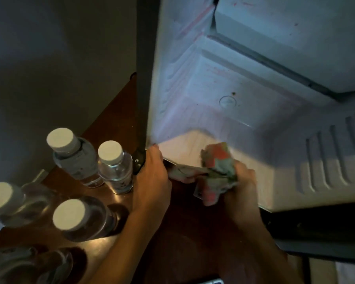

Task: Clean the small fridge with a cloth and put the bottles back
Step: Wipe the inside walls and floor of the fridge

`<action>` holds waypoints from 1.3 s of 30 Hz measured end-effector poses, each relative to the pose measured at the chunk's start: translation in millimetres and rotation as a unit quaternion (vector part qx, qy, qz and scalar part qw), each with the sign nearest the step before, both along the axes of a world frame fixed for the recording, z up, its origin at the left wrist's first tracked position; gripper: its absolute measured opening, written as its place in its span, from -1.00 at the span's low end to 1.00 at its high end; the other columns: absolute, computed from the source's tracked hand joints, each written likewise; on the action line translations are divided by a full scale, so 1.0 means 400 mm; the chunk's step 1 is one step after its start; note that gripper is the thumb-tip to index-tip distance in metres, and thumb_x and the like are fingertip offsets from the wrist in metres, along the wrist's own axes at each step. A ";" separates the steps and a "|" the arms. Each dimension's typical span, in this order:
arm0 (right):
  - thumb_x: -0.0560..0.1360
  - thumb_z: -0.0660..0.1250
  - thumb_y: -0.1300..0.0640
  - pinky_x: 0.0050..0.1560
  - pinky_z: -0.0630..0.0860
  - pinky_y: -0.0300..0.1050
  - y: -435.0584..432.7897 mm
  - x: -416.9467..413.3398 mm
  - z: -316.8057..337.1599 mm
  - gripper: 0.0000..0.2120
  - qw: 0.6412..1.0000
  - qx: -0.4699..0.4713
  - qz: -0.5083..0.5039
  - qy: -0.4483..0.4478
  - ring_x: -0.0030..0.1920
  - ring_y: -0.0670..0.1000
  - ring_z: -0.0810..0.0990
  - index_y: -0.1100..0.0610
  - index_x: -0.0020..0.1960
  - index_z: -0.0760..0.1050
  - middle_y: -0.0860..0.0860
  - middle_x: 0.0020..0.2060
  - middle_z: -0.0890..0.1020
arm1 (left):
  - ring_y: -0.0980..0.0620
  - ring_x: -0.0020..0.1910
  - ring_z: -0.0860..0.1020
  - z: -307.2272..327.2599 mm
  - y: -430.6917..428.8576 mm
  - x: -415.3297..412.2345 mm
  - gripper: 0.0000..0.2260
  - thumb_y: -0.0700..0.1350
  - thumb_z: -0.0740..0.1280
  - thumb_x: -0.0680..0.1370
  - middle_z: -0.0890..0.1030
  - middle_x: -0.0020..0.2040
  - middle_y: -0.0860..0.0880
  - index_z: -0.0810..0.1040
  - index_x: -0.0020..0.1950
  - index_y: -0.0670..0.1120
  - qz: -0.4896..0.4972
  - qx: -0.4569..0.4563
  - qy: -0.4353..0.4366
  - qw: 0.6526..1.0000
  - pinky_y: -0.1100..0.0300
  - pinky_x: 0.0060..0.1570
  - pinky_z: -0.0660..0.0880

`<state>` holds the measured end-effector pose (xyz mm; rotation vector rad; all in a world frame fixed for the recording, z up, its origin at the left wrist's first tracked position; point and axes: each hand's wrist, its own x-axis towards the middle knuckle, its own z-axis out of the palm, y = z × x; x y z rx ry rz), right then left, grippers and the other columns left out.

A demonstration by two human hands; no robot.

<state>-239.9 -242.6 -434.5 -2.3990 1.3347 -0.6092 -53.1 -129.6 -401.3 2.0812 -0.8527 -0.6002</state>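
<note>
The cloth (217, 167), judged soft and light enough to be bunched anywhere, is clenched in the right hand (239, 183) at the fridge (193, 99) floor's front edge, while whether the left hand (152, 177) grasps the corner cannot be told.

fridge (223, 83): smooth white plastic | cloth (217, 160): crumpled fabric | tabletop (103, 253): glossy wood

our one wide-angle view from the head, facing forward and down into the open small fridge (223, 93), close to its front lip, bottles (76, 158) left of the fridge
</note>
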 end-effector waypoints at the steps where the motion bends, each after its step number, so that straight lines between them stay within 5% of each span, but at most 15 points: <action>1: 0.44 0.23 0.08 -0.07 0.52 0.17 -0.033 -0.031 0.000 -0.73 0.999 0.001 -0.038 0.000 -0.04 0.22 0.54 0.06 0.12 0.52 0.05 -0.04 0.60 | -0.12 -0.14 0.51 0.007 -0.002 0.001 -0.65 -0.37 0.14 0.55 0.46 -0.10 -0.02 0.22 0.13 0.06 0.001 0.007 0.000 1.000 -0.01 -0.18 0.39; 4: 0.23 0.12 0.17 0.06 0.49 0.14 -0.111 0.015 0.022 -0.47 0.979 0.016 -0.203 -0.004 0.02 0.33 0.49 0.17 0.18 0.50 0.23 -0.01 0.59 | -0.17 -0.11 0.52 0.023 -0.002 -0.006 -0.60 -0.41 0.11 0.54 0.46 -0.08 -0.07 0.21 0.20 0.05 0.003 0.035 -0.005 0.999 -0.03 -0.17 0.37; 6: 0.19 0.11 0.19 0.10 0.37 0.10 -0.110 0.126 0.037 -0.36 0.985 -0.017 -0.170 0.014 0.06 0.35 0.45 0.25 0.25 0.48 0.28 0.08 0.56 | -0.19 -0.02 0.54 0.021 -0.005 -0.010 -0.55 -0.40 0.09 0.53 0.50 0.03 -0.09 0.21 0.29 0.07 0.006 0.048 -0.014 0.999 -0.02 -0.14 0.39; 12: 0.33 0.19 0.28 -0.08 0.29 0.00 0.006 0.141 0.011 -0.54 1.000 -0.010 -0.005 0.000 0.00 0.18 0.37 0.18 0.22 0.49 0.12 0.03 0.49 | -0.22 0.22 0.49 -0.007 -0.002 -0.016 -0.38 -0.36 0.16 0.54 0.40 0.34 -0.11 0.08 0.54 -0.03 -0.025 0.053 -0.069 0.996 -0.12 0.09 0.46; 16: 0.22 0.18 0.20 -0.03 0.40 0.11 -0.091 0.047 0.025 -0.52 0.992 -0.017 -0.123 0.012 -0.02 0.36 0.50 0.29 0.10 0.52 0.29 0.00 0.52 | -0.25 0.18 0.52 0.004 0.007 -0.009 -0.40 -0.42 0.15 0.52 0.38 0.35 -0.08 0.10 0.46 0.02 -0.038 0.066 -0.081 0.994 -0.17 0.07 0.48; 20: 0.37 0.23 0.27 0.08 0.42 0.13 -0.207 0.239 0.039 -0.47 0.978 -0.006 -0.203 0.040 0.12 0.34 0.47 0.24 0.35 0.41 0.29 0.18 0.50 | -0.24 0.25 0.51 0.000 0.014 -0.014 -0.36 -0.42 0.19 0.51 0.33 0.45 -0.08 0.08 0.48 0.01 -0.052 0.061 -0.099 0.992 -0.15 0.17 0.48; 25: 0.32 0.27 0.36 0.03 0.38 0.08 -0.041 0.284 0.011 -0.58 0.999 -0.001 0.042 -0.005 0.05 0.25 0.42 0.20 0.17 0.49 0.19 0.12 0.49 | -0.27 0.00 0.55 0.007 0.018 -0.013 -0.55 -0.39 0.18 0.50 0.48 0.10 -0.14 0.23 0.31 -0.03 -0.045 0.046 -0.094 0.993 -0.11 -0.16 0.42; 29: 0.25 0.22 0.21 -0.04 0.44 0.06 -0.117 0.121 0.007 -0.60 0.998 -0.041 -0.040 0.008 -0.03 0.31 0.51 0.22 0.07 0.54 0.24 -0.01 0.55 | -0.24 0.04 0.58 0.020 0.010 -0.011 -0.44 -0.39 0.20 0.50 0.49 0.18 -0.13 0.18 0.41 0.01 -0.041 0.047 -0.081 0.995 -0.16 -0.05 0.52; 32: 0.39 0.30 0.24 0.07 0.48 0.14 -0.226 0.189 0.012 -0.57 0.981 -0.043 -0.190 0.026 0.05 0.33 0.50 0.22 0.26 0.48 0.25 0.12 0.52 | -0.23 0.03 0.58 0.019 0.005 -0.010 -0.49 -0.38 0.24 0.50 0.51 0.14 -0.14 0.20 0.36 -0.02 -0.035 0.059 -0.090 0.994 -0.11 -0.05 0.50; 35: 0.43 0.31 0.25 0.19 0.42 0.20 -0.222 0.357 0.008 -0.53 0.991 -0.017 -0.131 -0.007 0.18 0.30 0.41 0.20 0.34 0.41 0.24 0.26 0.43 | -0.22 0.00 0.59 0.016 0.002 -0.012 -0.53 -0.37 0.23 0.51 0.53 0.08 -0.14 0.20 0.32 -0.01 -0.031 0.052 -0.091 0.994 -0.14 -0.05 0.52; 39: 0.42 0.38 0.21 0.04 0.49 0.11 -0.131 0.332 -0.001 -0.66 0.999 0.002 0.035 -0.026 0.08 0.21 0.43 0.11 0.19 0.48 0.14 0.04 0.42 | -0.23 -0.03 0.59 0.027 -0.002 -0.013 -0.59 -0.35 0.22 0.52 0.53 0.02 -0.13 0.21 0.25 0.02 -0.020 0.064 -0.087 0.994 -0.07 -0.15 0.46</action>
